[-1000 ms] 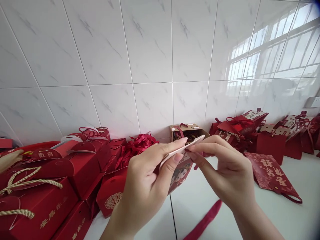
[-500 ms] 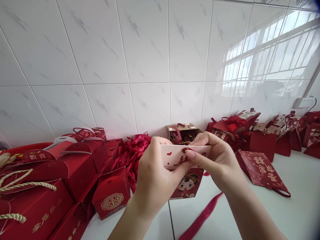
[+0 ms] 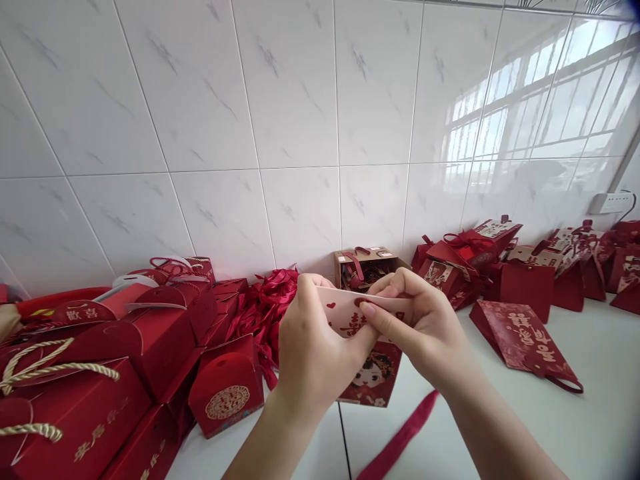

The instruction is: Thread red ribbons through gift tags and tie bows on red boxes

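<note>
Both hands hold a small paper gift box with a cartoon face on its red front and a pale pink top flap printed with hearts and red characters. My left hand grips the flap's left side, thumb in front and fingers behind. On the right side, my right hand pinches the flap's upper edge with its thumb near a dark red spot. The fingers behind the flap are mostly hidden. A loose red ribbon lies on the white table just below the box.
At left are stacked red boxes with rope handles, a smaller red box and a heap of red ribbons. An open box stands by the tiled wall. At right lie a flat-sided red box and more finished-looking boxes.
Both hands and the gift box have shifted slightly left and down. More of the red characters on the flap now shows. The grip stays much the same.
</note>
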`<state>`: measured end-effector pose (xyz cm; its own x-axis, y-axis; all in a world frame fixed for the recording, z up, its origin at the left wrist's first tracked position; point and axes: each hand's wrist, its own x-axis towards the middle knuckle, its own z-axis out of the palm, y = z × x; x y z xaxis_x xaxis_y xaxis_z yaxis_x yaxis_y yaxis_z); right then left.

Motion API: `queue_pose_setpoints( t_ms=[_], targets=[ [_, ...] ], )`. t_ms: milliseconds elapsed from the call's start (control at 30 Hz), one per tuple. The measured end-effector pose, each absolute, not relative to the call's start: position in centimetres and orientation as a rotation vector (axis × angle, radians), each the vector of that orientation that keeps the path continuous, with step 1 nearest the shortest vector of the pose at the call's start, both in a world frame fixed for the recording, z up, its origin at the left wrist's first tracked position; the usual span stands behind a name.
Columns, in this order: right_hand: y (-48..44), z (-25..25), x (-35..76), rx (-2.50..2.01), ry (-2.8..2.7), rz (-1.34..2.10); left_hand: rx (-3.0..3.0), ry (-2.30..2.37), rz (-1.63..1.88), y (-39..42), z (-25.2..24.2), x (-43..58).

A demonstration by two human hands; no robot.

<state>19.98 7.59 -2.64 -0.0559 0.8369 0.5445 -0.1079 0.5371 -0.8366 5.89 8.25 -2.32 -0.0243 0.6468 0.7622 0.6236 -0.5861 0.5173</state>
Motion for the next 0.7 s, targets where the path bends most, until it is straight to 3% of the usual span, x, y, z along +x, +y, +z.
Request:
queue_pose_setpoints(
  t_ms=[400, 700],
  targets=[
    [7.99, -3.17, 20.21, -0.838, -1.433, 0.688, 2.027, 0.971, 1.563, 7.94, -2.01, 5.64],
    [8.06, -3.02, 20.33, -0.684, -1.449, 0.776, 2.032, 0.872, 1.538, 8.11, -1.92, 5.11]
  ],
)
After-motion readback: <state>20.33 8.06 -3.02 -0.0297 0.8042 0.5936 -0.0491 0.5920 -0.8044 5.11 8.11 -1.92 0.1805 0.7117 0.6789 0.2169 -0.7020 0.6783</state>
